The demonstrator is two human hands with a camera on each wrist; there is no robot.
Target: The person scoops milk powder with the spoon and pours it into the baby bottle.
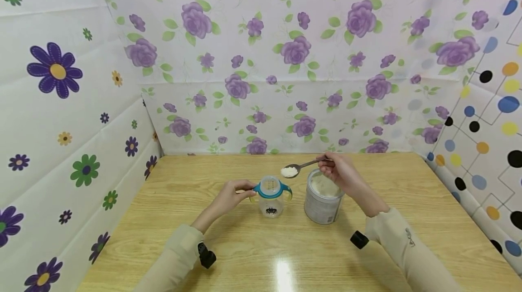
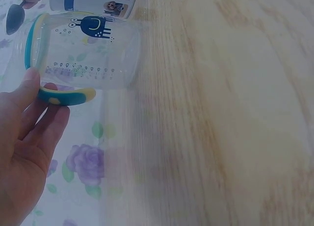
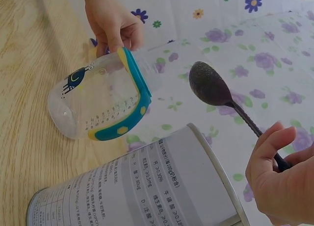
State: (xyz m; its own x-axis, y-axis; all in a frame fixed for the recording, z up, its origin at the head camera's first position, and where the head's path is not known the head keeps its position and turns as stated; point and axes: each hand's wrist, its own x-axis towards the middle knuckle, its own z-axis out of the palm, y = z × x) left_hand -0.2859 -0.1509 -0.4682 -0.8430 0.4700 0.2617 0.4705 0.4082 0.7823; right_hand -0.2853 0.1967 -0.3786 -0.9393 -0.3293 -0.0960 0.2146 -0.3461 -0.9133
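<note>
A clear baby bottle [image 1: 271, 206] with a blue and yellow two-handled collar stands upright on the table. My left hand [image 1: 234, 197] pinches its left handle [image 2: 68, 96] between thumb and fingers. In my right hand [image 1: 340, 172] is a dark spoon [image 1: 306, 163], gripped by the end of its handle. White powder [image 1: 289, 172] is heaped in the spoon's bowl, which hangs between the bottle and a tin, higher than the bottle's top. Below the right hand stands the open tin [image 1: 322, 206], with pale powder [image 1: 324, 186] inside. From the right wrist, only the underside of the spoon shows.
The wooden table [image 1: 244, 255] runs up to a flowered cloth wall [image 1: 261, 101] at the back. Patterned cloth also hangs along the left and right sides. A black wrist camera [image 1: 206, 255] is strapped to the left wrist, another [image 1: 360, 239] to the right.
</note>
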